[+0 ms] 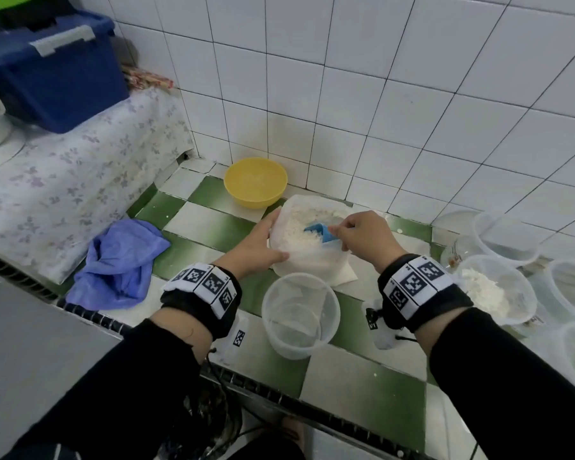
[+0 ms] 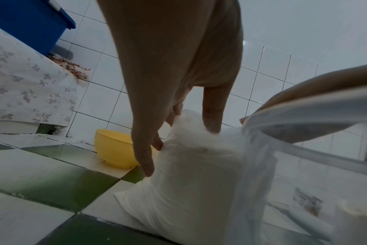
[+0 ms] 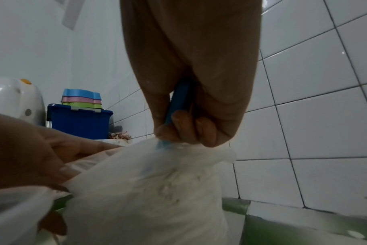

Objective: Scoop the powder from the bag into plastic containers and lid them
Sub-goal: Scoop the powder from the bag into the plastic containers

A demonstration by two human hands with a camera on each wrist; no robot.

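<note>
An open clear bag (image 1: 307,260) of white powder (image 1: 304,232) stands on the green-and-white tiled counter (image 1: 200,227), near the back wall. My left hand (image 1: 263,242) grips the bag's left rim, and in the left wrist view its fingers (image 2: 174,114) pinch the plastic of the bag (image 2: 195,182). My right hand (image 1: 359,232) holds a blue scoop (image 1: 321,232) by its handle, with the bowl of the scoop down in the powder. The right wrist view shows the scoop's handle (image 3: 179,99) clasped in curled fingers above the bag (image 3: 153,190). An empty clear container (image 1: 299,313) stands just in front of the bag.
A container with powder (image 1: 492,290) and several other clear containers (image 1: 505,234) crowd the right side. A yellow bowl (image 1: 255,182) sits by the wall behind the bag. At the left lie a blue cloth (image 1: 120,263) and a blue storage box (image 1: 54,71) on a flowered cover.
</note>
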